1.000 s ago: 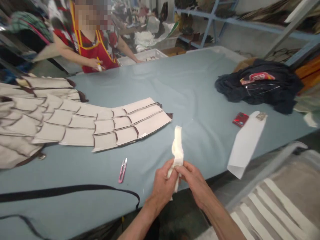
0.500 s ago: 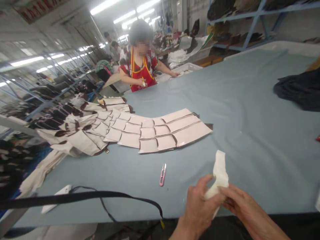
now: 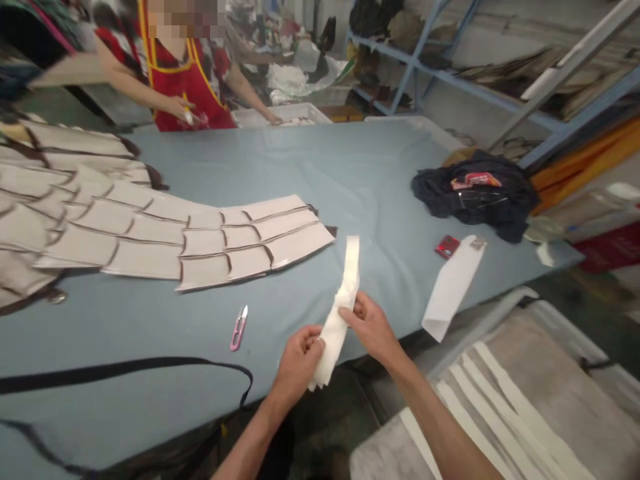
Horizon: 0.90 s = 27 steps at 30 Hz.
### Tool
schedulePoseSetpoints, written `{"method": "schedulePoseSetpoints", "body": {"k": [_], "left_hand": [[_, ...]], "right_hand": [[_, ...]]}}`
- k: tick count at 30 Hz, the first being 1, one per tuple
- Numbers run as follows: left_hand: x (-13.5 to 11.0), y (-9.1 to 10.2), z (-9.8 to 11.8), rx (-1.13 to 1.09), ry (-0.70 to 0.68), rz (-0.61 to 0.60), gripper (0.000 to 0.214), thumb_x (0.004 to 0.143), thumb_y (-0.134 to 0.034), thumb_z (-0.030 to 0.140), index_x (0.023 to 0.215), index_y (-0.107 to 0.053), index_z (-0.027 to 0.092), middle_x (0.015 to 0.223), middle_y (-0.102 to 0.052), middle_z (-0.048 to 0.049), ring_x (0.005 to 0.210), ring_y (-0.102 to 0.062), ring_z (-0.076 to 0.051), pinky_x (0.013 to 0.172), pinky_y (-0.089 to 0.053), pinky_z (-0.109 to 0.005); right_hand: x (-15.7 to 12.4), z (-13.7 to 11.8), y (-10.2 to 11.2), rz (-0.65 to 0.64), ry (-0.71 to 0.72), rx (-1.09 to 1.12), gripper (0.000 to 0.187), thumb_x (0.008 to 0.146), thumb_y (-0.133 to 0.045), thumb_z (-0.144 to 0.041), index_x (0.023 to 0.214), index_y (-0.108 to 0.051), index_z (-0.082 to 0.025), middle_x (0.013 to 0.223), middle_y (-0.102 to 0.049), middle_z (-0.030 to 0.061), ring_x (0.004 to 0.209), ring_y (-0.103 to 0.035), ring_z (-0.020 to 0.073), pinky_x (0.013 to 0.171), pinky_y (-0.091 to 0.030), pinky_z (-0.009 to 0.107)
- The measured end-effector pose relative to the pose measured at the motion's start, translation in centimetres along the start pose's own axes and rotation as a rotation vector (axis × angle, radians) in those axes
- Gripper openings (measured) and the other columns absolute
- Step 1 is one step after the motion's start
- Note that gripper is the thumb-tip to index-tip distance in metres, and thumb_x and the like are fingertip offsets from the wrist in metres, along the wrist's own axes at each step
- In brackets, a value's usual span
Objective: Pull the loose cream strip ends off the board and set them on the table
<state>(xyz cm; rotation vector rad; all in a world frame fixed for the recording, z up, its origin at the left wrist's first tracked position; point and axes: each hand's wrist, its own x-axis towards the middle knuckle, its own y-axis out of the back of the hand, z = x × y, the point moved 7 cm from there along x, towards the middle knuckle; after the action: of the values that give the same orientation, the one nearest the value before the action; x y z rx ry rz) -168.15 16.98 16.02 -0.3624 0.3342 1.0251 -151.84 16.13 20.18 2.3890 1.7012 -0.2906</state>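
A stack of cream fabric strips [image 3: 334,327] is held over the table's near edge, its upper end pointing away from me. My left hand [image 3: 299,363] pinches the lower part between thumb and fingers. Higher up, my right hand [image 3: 369,323] grips the strips from the right side, thumb on top. Pink thread snips [image 3: 239,328] lie on the table to the left of my hands. Beyond them, overlapping cream panels with dark edging [image 3: 205,250] are spread in a long row.
Across the blue-grey table [image 3: 380,167] stands a person in a red apron [image 3: 187,87]. Dark cloth [image 3: 473,193], a red box [image 3: 447,247] and white paper [image 3: 453,287] lie on the right. Below is a bin [image 3: 530,300] with pale strips [image 3: 493,407]. A black strap [image 3: 125,370] crosses the left.
The view has swung right, bringing the bin and paper into sight. My hands have moved apart along the strips, which now look straighter and flatter than before.
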Motion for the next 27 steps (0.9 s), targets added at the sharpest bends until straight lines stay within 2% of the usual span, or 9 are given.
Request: {"method": "schedulePoseSetpoints", "body": {"k": [3, 6, 9, 12, 17, 20, 22, 25, 27], "left_hand": [[1.0, -0.1, -0.4, 0.061, 0.042, -0.029, 0.05, 0.081, -0.062, 0.05, 0.11, -0.066, 0.01, 0.069, -0.065, -0.001, 0.056, -0.054, -0.014, 0.053, -0.04, -0.024], [2.2, -0.2, -0.7, 0.233, -0.006, -0.015, 0.049, 0.084, -0.054, 0.052, 0.108, -0.067, 0.011, 0.069, -0.066, -0.002, 0.055, -0.056, -0.016, 0.052, -0.041, -0.025], [3.7, -0.2, -1.4, 0.386, -0.068, 0.03, 0.039, 0.085, -0.052, 0.044, 0.101, -0.07, 0.014, 0.074, -0.07, -0.0038, 0.064, -0.062, -0.019, 0.059, -0.045, -0.027], [4.9, -0.2, -1.7, 0.501, -0.116, 0.066, 0.031, 0.086, -0.051, 0.036, 0.098, -0.072, 0.016, 0.082, -0.073, -0.0056, 0.077, -0.066, -0.022, 0.067, -0.046, -0.029], [6.4, -0.9, 0.0, 0.73, -0.167, 0.117, 0.025, 0.093, -0.051, 0.029, 0.103, -0.072, 0.02, 0.091, -0.077, -0.0074, 0.082, -0.068, -0.023, 0.072, -0.04, -0.031], [7.2, -1.4, 0.9, 0.849, -0.198, 0.093, 0.021, 0.094, -0.055, 0.025, 0.106, -0.072, 0.021, 0.089, -0.077, -0.0073, 0.081, -0.068, -0.025, 0.071, -0.038, -0.032], [7.6, -1.5, 1.0, 0.895, -0.226, 0.073, 0.023, 0.095, -0.055, 0.023, 0.112, -0.07, 0.02, 0.096, -0.076, -0.0088, 0.087, -0.067, -0.026, 0.075, -0.041, -0.033], [7.6, -1.8, 2.0, 0.952, -0.44, 0.132, 0.027, 0.1, -0.049, 0.024, 0.119, -0.066, 0.016, 0.112, -0.072, -0.0138, 0.104, -0.063, -0.029, 0.09, -0.045, -0.039], [7.2, -2.9, 2.7, 0.983, -0.64, 0.124, 0.027, 0.103, -0.045, 0.024, 0.116, -0.067, 0.015, 0.11, -0.07, -0.0137, 0.103, -0.06, -0.029, 0.092, -0.046, -0.04]], "right_hand": [[1.1, 1.5, 1.4, 0.025, 0.039, -0.077, 0.033, 0.083, -0.066, -0.042, 0.105, -0.059, -0.019, 0.085, -0.07, -0.0004, 0.074, -0.063, 0.0173, 0.068, -0.049, 0.029], [2.3, 2.8, 2.5, 0.061, 0.051, -0.145, 0.028, 0.084, -0.066, -0.04, 0.104, -0.061, -0.02, 0.085, -0.07, -0.0012, 0.077, -0.064, 0.0178, 0.071, -0.05, 0.03], [3.6, 4.1, 3.5, 0.09, 0.025, -0.153, 0.027, 0.081, -0.071, -0.039, 0.099, -0.063, -0.021, 0.082, -0.071, -0.0009, 0.079, -0.065, 0.0187, 0.072, -0.051, 0.03], [4.5, 5.2, 3.9, 0.087, -0.035, -0.062, 0.034, 0.076, -0.077, -0.043, 0.097, -0.064, -0.02, 0.083, -0.073, 0.0014, 0.077, -0.065, 0.0183, 0.067, -0.049, 0.028], [5.3, 6.1, 4.6, 0.137, -0.09, 0.073, 0.045, 0.073, -0.078, -0.049, 0.104, -0.065, -0.018, 0.086, -0.075, 0.0037, 0.072, -0.063, 0.016, 0.058, -0.042, 0.024], [5.7, 6.8, 5.3, 0.196, -0.066, 0.081, 0.046, 0.074, -0.076, -0.046, 0.108, -0.061, -0.019, 0.086, -0.075, 0.0027, 0.074, -0.065, 0.0171, 0.062, -0.045, 0.026], [6.0, 7.6, 5.9, 0.23, -0.047, 0.029, 0.043, 0.075, -0.075, -0.043, 0.108, -0.059, -0.02, 0.085, -0.075, 0.0012, 0.076, -0.067, 0.0182, 0.068, -0.049, 0.028], [6.4, 8.8, 6.7, 0.283, -0.057, -0.106, 0.039, 0.077, -0.073, -0.04, 0.109, -0.06, -0.022, 0.083, -0.075, -0.0007, 0.077, -0.067, 0.0184, 0.072, -0.051, 0.03], [6.7, 9.5, 7.2, 0.316, -0.076, -0.161, 0.037, 0.08, -0.072, -0.04, 0.111, -0.061, -0.022, 0.082, -0.074, -0.0011, 0.074, -0.065, 0.0178, 0.071, -0.05, 0.03]]}}
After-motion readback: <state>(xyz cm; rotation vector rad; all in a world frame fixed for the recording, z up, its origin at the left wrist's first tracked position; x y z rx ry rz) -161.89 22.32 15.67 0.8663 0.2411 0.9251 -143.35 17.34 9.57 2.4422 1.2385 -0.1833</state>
